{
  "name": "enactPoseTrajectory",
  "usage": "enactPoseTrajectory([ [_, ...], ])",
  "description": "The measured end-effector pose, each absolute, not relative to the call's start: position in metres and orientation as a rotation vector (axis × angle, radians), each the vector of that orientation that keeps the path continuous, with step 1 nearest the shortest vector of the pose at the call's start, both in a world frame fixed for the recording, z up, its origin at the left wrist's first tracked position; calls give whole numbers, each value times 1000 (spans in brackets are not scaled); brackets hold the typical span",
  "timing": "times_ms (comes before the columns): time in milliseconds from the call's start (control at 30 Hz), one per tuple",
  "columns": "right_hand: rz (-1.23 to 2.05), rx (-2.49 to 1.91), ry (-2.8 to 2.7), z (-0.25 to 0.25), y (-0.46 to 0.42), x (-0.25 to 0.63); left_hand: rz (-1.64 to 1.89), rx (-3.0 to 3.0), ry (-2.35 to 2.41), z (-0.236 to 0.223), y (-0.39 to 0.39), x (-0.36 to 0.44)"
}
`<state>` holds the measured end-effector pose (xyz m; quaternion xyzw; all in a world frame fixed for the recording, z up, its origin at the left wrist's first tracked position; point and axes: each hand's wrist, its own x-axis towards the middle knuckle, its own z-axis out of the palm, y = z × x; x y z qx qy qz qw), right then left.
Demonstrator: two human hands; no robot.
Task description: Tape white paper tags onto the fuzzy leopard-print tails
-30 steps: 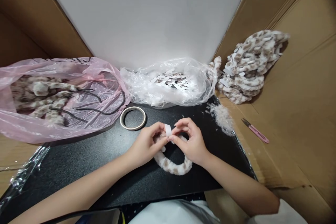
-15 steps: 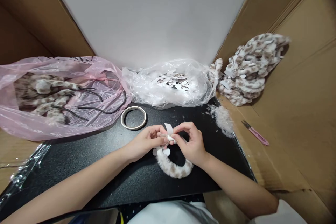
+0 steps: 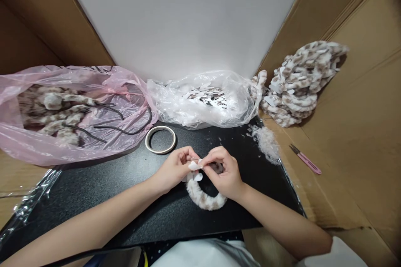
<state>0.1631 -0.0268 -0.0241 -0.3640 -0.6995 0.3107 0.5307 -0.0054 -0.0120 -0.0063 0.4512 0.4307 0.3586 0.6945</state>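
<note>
A fluffy white ring with brown spots (image 3: 206,201) lies on the glossy black tabletop (image 3: 125,204), beneath both hands. Left hand (image 3: 172,171) and right hand (image 3: 228,175) pinch a small bent white strip (image 3: 194,166) — seemingly not yet flattened. A rounded white tag (image 3: 198,177) looks already in place; similar tagged rings (image 3: 297,87) — apparently finished — lie heaped rightward.

A black, speckled worktop (image 3: 125,192) is backed by a plain pale-grey wall (image 3: 188,16) and flanked by brown cardboard panels, left (image 3: 31,4) and right (image 3: 360,112). Its left edge is lined with crinkled clear film (image 3: 29,204). A soft sheen is cast across its dark surface.
</note>
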Motion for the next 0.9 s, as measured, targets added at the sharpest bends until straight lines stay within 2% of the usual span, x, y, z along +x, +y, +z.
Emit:
enactPoseTrajectory([
  [367, 647, -824, -1933, -10, -19, 175, 703, 855, 757, -2, -6, -13],
  [600, 744, -780, -2010, -5, -15, 180, 621, 859, 763, 0, -5, -14],
  [667, 897, -764, -1972, -5, -15, 182, 622, 878, 768, -1, -5, -14],
  [800, 1518, -611, -1593, -5, -14, 182, 624, 977, 797, 0, -5, -16],
  [900, 1686, -697, -1246, -5, -11, 180, 693, 1144, 890, 4, -7, -18],
])
